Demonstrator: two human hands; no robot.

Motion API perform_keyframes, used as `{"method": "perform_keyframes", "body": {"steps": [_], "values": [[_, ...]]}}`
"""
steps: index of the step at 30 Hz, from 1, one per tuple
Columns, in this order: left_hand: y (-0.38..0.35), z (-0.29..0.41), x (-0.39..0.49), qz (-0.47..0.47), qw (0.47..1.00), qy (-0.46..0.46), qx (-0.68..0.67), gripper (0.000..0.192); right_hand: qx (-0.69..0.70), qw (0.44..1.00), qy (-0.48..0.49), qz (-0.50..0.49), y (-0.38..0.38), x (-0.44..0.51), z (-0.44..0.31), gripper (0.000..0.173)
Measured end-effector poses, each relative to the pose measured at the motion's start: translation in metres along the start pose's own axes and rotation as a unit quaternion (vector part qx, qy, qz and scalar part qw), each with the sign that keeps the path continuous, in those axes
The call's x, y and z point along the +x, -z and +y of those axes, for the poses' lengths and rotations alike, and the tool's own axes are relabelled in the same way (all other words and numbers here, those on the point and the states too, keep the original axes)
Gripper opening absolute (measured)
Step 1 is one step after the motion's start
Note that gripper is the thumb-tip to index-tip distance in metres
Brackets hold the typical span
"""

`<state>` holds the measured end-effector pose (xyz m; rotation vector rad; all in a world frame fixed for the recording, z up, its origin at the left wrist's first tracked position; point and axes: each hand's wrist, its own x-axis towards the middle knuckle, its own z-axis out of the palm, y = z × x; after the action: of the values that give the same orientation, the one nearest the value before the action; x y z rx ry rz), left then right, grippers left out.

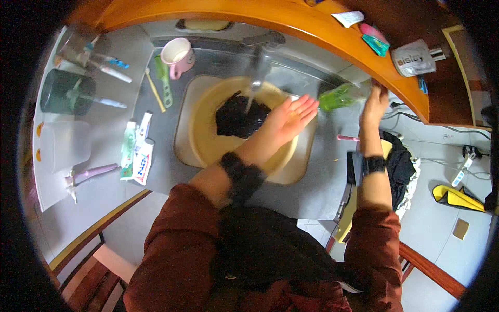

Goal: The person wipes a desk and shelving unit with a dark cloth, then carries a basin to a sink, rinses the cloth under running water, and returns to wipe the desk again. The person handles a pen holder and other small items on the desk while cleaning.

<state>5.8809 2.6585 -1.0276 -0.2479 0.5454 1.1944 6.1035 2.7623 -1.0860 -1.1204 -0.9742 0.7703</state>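
My left hand (292,117) is held palm up with fingers extended over the right side of a yellow plastic basin (200,144). Nothing clear rests on its palm. Dark wet cloth (237,117) lies in the basin, under water running from a faucet (256,66). My right hand (375,103) is at the top end of a bottle of green liquid (336,97), beside the sink. Blur and the shelf edge hide its fingertips, so its grip on the bottle is unclear. Both wrists wear black bands.
A wooden shelf (273,17) overhangs the counter, bearing tubes and a bottle (413,58). A pink mug (177,56), green comb (165,85) and toothpaste tubes (143,162) sit left. Wall-mounted cups (68,91) hold toothbrushes. At right are dark clothes (403,167) and a power strip (462,171).
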Motion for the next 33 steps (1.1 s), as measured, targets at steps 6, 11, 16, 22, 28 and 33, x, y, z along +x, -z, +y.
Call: {"method": "perform_keyframes", "body": {"steps": [6, 11, 16, 22, 28, 33], "values": [[0.052, 0.071, -0.121, 0.185, 0.978, -0.091, 0.042, 0.043, -0.109, 0.962, -0.075, -0.238, -0.064, -0.116, -0.109, 0.026], [0.055, 0.119, -0.182, 0.084, 0.989, -0.116, -0.018, 0.044, -0.206, 0.897, 0.238, -0.311, -0.142, -0.094, -0.118, 0.052], [0.063, 0.118, -0.195, 0.193, 0.967, -0.165, 0.0, 0.037, -0.329, 0.803, 0.316, -0.383, -0.216, -0.088, -0.119, 0.059], [0.08, 0.119, -0.168, 0.157, 0.975, -0.142, 0.067, 0.047, -0.152, 0.931, 0.195, -0.269, -0.168, -0.127, -0.088, 0.027], [0.111, 0.125, -0.147, 0.068, 0.916, -0.164, 0.36, 0.053, -0.396, 0.79, 0.042, -0.465, -0.158, -0.212, -0.002, 0.079], [0.125, 0.115, -0.115, 0.298, 0.931, -0.113, 0.179, 0.051, 0.018, 0.79, -0.484, -0.376, -0.178, -0.225, 0.006, 0.064]]}}
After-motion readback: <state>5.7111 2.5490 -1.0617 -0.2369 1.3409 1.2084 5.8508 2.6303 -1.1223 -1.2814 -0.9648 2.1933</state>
